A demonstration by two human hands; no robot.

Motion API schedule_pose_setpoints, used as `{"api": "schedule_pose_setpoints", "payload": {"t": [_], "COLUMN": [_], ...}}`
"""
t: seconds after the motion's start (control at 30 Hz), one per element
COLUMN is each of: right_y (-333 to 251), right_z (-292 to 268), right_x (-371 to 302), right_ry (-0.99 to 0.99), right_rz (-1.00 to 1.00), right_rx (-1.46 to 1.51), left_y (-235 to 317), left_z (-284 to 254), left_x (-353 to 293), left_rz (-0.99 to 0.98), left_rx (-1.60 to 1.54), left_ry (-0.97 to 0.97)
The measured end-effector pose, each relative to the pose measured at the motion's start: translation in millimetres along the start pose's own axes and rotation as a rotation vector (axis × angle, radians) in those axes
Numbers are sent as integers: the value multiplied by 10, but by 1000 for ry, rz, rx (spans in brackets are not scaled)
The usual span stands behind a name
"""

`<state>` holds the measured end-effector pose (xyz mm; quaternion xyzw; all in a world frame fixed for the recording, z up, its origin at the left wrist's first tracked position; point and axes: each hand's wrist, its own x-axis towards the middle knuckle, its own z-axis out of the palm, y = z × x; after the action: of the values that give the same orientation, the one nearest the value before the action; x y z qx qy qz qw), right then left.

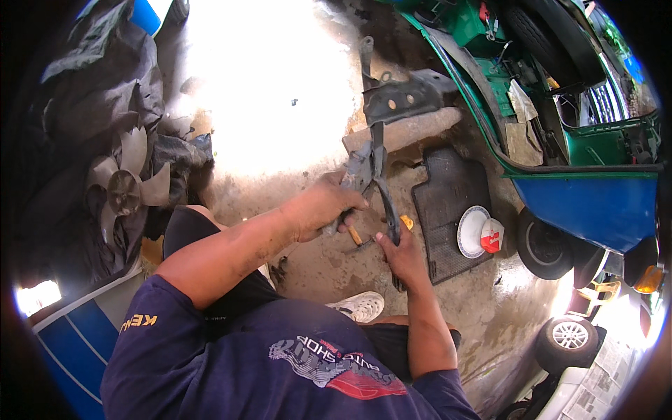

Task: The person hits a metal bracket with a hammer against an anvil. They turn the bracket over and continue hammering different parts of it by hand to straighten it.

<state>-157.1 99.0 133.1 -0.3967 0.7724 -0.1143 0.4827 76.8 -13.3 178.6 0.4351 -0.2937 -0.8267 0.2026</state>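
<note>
A long dark metal bracket (379,157) stretches away from me, its far part a wide plate with round holes. My left hand (323,208) is closed around the grey side of this bracket; some of the fingers are hidden. Around the bracket's near, bar-like end my right hand (404,260) has its fingers wrapped. A small yellow piece (406,222) shows just above the right hand. Between the two hands is a short orange-brown stick (355,235); whether it is held or lies lower down I cannot tell.
Beneath the bracket's far part lies a thick grey-brown roll (413,131). On the right are a black floor mat (458,185), a white dish (472,231) with a red-and-white packet (492,236), and a green-and-blue vehicle body (581,203). A fan blade (124,189) rests on dark sheeting at left.
</note>
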Motion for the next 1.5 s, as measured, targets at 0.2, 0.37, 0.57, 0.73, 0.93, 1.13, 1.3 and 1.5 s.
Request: {"api": "schedule_pose_setpoints", "payload": {"t": [0.2,0.37,0.57,0.73,0.93,1.13,1.3,1.5], "right_y": [196,74,131,106,44,75,80,92], "right_z": [44,16,79,201,217,199,189,132], "right_x": [81,-128,-215,-222,-251,-205,-197,-179], "right_ry": [11,-484,-794,-818,-849,-893,-901,-943], "right_rz": [-78,-77,-7,-93,-89,-85,-105,-78], "right_rx": [275,891,1024,914,920,915,915,970], "left_y": [109,-11,-142,-268,-312,-318,-400,-305], "left_z": [138,16,270,325,284,270,253,276], "left_x": [-170,73,102,79,153,196,264,234], "left_rz": [38,236,173,178,96,89,110,200], "left_rx": [-111,231,82,128,95,102,106,78], "left_ry": [-317,-139,-353,-215,-228,-229,-223,-195]}}
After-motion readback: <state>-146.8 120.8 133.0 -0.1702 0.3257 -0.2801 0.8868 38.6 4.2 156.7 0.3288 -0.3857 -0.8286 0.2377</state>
